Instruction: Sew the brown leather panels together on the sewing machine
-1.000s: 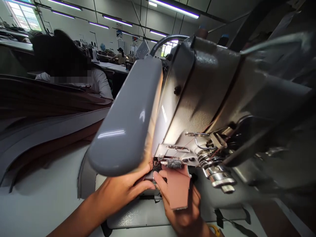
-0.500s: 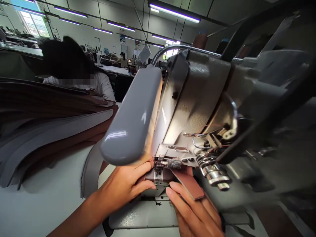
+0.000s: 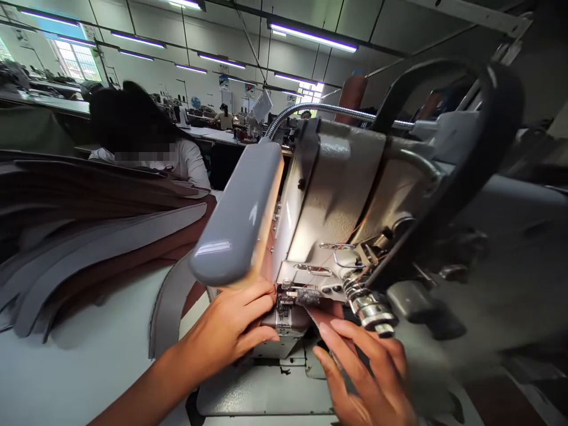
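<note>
A sewing machine [image 3: 341, 177] stands in front of me, its presser foot [image 3: 284, 299] low over the narrow bed. My left hand [image 3: 235, 322] is at the left of the foot, fingers bent against a reddish-brown leather-like piece [image 3: 269, 251] that is mostly hidden by the lamp and hand; the thumb sticks out over the bed's front. At the right of the foot, my right hand [image 3: 368, 367] has its fingers stretched and spread. Its fingertips rest at a reddish-brown strip [image 3: 317, 316] running under the foot, and partly cover it.
A grey lamp [image 3: 239, 213] on a bendable metal neck hangs above my left hand. Layered brown and grey cut pieces [image 3: 110, 236] lie on the white table [image 3: 102, 367] at left. Thread tension discs [image 3: 370, 307] jut out near my right hand. A person [image 3: 190, 163] sits across the table.
My right hand has moved right and up, its fingers now spread and covering the strip's end that showed before. My left hand stays almost in place. The view has shifted slightly.
</note>
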Available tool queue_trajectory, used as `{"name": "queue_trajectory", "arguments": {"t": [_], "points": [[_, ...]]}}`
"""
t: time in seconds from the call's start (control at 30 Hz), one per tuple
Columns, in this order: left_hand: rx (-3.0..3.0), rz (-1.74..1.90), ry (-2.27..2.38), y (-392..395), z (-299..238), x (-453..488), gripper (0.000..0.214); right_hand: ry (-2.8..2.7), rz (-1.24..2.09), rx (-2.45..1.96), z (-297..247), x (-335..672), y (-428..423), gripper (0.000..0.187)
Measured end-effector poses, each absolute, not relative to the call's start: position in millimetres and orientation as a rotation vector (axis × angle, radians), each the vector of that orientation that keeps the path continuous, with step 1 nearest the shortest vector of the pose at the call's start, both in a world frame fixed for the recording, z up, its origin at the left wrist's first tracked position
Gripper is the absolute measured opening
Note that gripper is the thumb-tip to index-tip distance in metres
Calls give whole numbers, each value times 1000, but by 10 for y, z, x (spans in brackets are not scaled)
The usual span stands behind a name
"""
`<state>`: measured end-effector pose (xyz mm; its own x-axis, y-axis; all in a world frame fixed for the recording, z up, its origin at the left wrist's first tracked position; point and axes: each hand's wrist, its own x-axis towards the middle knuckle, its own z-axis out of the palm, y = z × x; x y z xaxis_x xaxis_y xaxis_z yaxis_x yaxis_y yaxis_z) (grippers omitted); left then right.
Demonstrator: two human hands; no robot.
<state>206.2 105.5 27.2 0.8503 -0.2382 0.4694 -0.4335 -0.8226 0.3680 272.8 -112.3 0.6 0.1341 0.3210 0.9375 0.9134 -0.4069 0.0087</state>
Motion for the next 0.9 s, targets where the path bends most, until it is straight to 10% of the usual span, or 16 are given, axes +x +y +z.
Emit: {"name": "queue_trajectory", "arguments": {"t": [0.9], "points": [[2624,645,-447,893,291,1956,29,-1393,-1018,-1774,-112,2885,-1195,40]]}}
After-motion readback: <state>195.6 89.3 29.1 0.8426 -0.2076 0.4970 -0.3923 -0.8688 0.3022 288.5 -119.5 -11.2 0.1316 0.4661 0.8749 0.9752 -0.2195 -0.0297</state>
